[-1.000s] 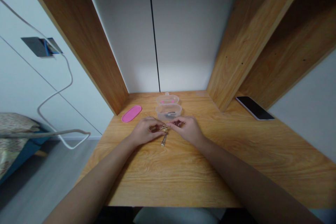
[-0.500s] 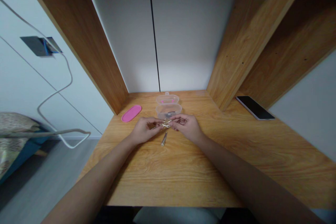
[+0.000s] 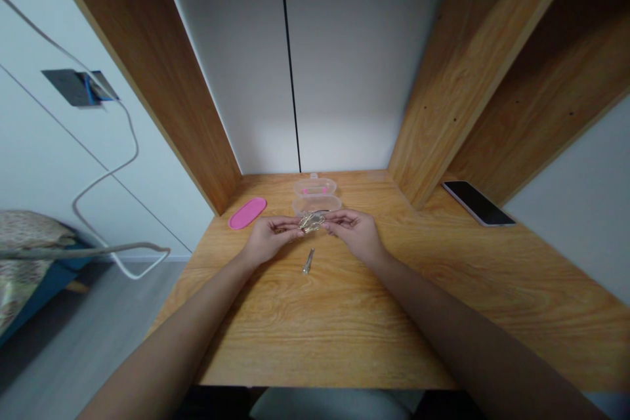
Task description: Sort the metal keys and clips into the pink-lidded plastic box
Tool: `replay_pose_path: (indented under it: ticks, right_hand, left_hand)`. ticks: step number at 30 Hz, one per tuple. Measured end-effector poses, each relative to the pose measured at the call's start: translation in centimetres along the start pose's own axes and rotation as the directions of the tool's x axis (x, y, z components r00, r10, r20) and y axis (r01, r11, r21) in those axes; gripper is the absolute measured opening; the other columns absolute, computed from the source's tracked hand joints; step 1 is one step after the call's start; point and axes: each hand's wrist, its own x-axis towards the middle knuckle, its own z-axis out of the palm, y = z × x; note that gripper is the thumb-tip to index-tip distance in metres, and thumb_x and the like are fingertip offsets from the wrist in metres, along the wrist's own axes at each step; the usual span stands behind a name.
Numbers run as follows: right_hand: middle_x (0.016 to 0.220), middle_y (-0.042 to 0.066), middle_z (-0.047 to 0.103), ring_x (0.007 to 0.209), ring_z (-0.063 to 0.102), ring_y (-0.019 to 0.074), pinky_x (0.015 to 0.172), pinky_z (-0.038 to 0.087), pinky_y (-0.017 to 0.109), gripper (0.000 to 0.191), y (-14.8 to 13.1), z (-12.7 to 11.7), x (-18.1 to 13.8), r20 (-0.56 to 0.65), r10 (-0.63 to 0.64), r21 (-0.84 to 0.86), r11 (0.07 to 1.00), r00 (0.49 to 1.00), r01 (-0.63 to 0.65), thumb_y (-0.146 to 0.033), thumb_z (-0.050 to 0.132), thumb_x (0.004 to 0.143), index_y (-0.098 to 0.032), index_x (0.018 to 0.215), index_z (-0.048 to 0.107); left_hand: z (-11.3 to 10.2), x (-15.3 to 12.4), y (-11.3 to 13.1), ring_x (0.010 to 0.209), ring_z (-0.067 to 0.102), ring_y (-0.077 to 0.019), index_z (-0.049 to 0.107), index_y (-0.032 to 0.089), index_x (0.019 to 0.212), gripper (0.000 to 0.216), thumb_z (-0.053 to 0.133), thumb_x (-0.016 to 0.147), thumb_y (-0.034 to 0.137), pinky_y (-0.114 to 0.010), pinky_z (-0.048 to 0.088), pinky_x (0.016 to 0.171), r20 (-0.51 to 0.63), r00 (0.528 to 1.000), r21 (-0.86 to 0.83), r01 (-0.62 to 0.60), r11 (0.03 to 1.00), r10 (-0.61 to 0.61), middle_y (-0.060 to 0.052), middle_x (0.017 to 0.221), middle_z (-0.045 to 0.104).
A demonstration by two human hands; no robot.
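A shiny gold-toned metal piece with an openwork look (image 3: 312,222) is held up between my two hands, above the wooden desk; its exact kind is too small to make out. My left hand (image 3: 267,238) pinches its left side between thumb and fingers. At its right side, my right hand (image 3: 355,232) grips the edge with thumb and fingertips. Below them on the desk lies a slim silver metal clip (image 3: 308,261). Just behind the hands stands a clear plastic case (image 3: 316,203) with its lid (image 3: 315,186) hinged back; the held piece partly covers the case's front.
A pink oval tray-like piece (image 3: 247,213) lies left of the case. Far right, a dark-screened phone (image 3: 477,203) rests on the desk (image 3: 315,328). Upright wooden panels (image 3: 453,92) rise on both sides, with a white wall behind. A white cable (image 3: 105,174) hangs at left.
Both hands have shifted slightly, raising and turning the metal piece so that more of its broad face shows. The clip, the case and the pink piece stay where they were.
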Motion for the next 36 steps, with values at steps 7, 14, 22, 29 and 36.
replay_pose_path:
  ticks: [7,14,22,29,36]
  right_hand:
    - [0.081,0.005,0.074,0.078,0.068,0.0183,0.076,0.058,0.032,0.022,-0.8,0.2,-0.1,0.022,-0.085,-0.081,0.993,0.996,0.087,-0.041,0.085,0.068,-0.021,0.075,0.077]
    - [0.078,0.005,0.074,0.07,0.068,0.0168,0.068,0.058,0.03,0.03,-0.2,0.5,-0.2,0.022,-0.057,-0.064,0.996,0.998,0.058,-0.044,0.084,0.069,-0.019,0.082,0.076]
    - [0.087,0.007,0.078,0.078,0.071,0.0196,0.074,0.058,0.033,0.022,-0.8,0.4,-0.5,0.02,-0.087,-0.164,0.982,0.996,0.089,-0.038,0.079,0.076,-0.021,0.088,0.078]
    - [0.089,0.006,0.078,0.079,0.072,0.0186,0.075,0.058,0.032,0.022,-0.8,0.2,-0.5,0.078,-0.07,-0.152,0.985,0.994,0.082,-0.039,0.073,0.082,-0.019,0.091,0.074]
    - [0.082,0.002,0.07,0.068,0.062,0.0146,0.063,0.049,0.027,0.019,-1.5,0.3,-0.7,0.124,-0.099,-0.246,0.961,0.987,0.127,-0.038,0.065,0.089,-0.02,0.091,0.066]
  left_hand:
    - [0.1,-0.2,-0.2,0.091,0.076,-0.0257,0.079,0.013,0.103,0.042,0.086,0.071,0.039,-0.038,0.062,0.09,0.072,0.997,0.102,-0.031,0.994,0.023,-0.012,0.104,0.078]
    - [0.4,-0.4,0.0,0.092,0.076,-0.023,0.078,0.013,0.103,0.035,0.084,0.074,0.032,-0.035,0.062,0.09,0.142,0.989,0.109,-0.053,0.993,0.037,-0.012,0.105,0.078]
    - [0.2,-0.3,-0.1,0.088,0.076,-0.022,0.079,0.013,0.101,0.035,0.084,0.073,0.034,-0.033,0.063,0.085,0.089,0.996,0.082,-0.038,0.996,0.031,-0.012,0.102,0.078]
    - [0.1,-0.3,-0.1,0.09,0.076,-0.0213,0.079,0.014,0.103,0.035,0.083,0.075,0.034,-0.034,0.061,0.088,0.081,0.996,0.067,-0.035,0.997,0.03,-0.012,0.105,0.078]
    - [0.2,-0.3,0.1,0.082,0.074,-0.0196,0.078,0.012,0.102,0.04,0.083,0.075,0.042,-0.03,0.06,0.078,0.04,0.997,0.035,-0.06,0.998,0.058,-0.012,0.099,0.079]
